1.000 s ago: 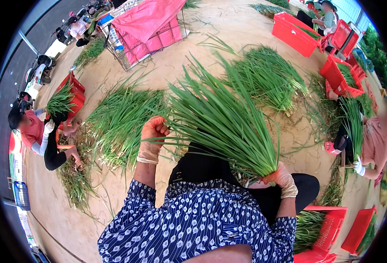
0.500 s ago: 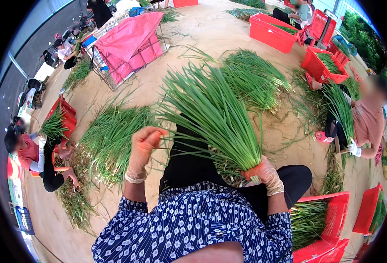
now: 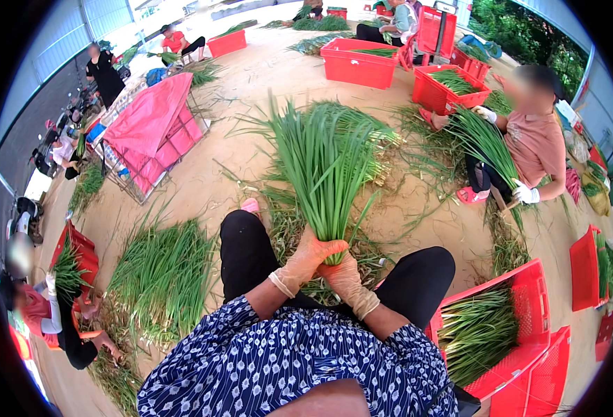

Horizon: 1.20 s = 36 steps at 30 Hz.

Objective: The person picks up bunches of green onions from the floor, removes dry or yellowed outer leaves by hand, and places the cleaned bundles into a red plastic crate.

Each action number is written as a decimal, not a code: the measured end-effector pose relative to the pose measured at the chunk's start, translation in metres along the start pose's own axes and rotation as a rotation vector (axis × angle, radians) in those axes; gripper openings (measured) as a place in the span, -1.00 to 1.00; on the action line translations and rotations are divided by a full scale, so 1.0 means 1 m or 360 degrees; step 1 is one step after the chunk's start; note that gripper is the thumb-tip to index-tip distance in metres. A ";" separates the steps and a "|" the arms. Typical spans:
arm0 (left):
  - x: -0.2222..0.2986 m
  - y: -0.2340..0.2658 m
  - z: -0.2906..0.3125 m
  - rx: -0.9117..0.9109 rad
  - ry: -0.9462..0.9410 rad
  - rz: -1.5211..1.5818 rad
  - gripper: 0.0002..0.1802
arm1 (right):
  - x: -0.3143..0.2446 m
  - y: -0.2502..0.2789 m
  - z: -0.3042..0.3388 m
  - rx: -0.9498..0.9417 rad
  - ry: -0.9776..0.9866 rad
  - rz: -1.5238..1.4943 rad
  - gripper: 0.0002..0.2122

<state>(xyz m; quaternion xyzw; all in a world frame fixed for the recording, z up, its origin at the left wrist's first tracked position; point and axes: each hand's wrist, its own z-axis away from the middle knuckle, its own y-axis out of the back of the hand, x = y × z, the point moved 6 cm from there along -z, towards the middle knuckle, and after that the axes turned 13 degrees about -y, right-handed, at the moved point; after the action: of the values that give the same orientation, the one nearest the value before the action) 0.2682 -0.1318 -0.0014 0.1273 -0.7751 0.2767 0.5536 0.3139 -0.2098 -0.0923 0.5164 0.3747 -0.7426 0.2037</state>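
A thick bunch of long green stalks [image 3: 320,174] is held in front of a seated worker's lap, between the black-trousered knees [image 3: 418,274], its leaf tips fanning away from the body and its light-green base gathered close. The step in hand looks to be gathering the bunch and evening its base; on that reading, the next move calls for firm, even pressure around the stems, so that none slips free as the grip changes. The left hand [image 3: 308,258] clasps the base from the left, thumb laid across the stems; the right hand [image 3: 350,279] closes on the same base from the right and slightly nearer the body, some of its fingertips hidden. Both are in thin, translucent gloves and meet at the stems. The forearms rise from the patterned blue sleeves [image 3: 240,323] and angle inward, wrists near each other. Just beyond the bunch lies a heap of cut greens [image 3: 372,132], with a second pile [image 3: 157,281] on the ground at left. Beside the right knee sits a red crate [image 3: 534,295] of greens; farther right, a co-worker in pink [image 3: 539,149] holds another bunch in white gloves.
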 end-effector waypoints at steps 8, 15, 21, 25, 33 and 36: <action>-0.024 0.036 -0.022 0.0010 -0.0085 -0.0337 -0.56 | -0.040 -0.002 0.003 -0.0455 -0.0183 0.0641 -0.20; -0.035 0.029 0.004 -0.0413 -0.0138 -0.1108 -0.35 | -0.058 0.017 -0.023 -0.0418 -0.0077 -0.0468 -0.28; -0.050 0.013 0.034 -0.0463 0.0029 -0.1645 -0.20 | -0.071 0.041 -0.024 -0.0256 0.0045 -0.0706 -0.48; -0.038 -0.007 0.038 -0.0475 -0.0125 -0.1662 -0.18 | -0.096 0.050 -0.022 -0.0203 0.0159 -0.0714 -0.49; -0.004 -0.033 0.030 -0.0874 -0.0365 -0.1734 0.15 | -0.136 0.054 -0.005 -0.0263 0.0192 -0.0648 -0.39; 0.047 -0.034 0.004 -0.0863 -0.1019 -0.1716 -0.10 | -0.139 0.055 -0.006 -0.0296 0.0277 -0.0503 -0.41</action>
<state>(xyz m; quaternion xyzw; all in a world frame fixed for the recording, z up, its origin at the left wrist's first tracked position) 0.2654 -0.1569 0.0513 0.4280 -0.7707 -0.2930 0.3700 0.4086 -0.2517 0.0151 0.4924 0.5342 -0.6801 0.0984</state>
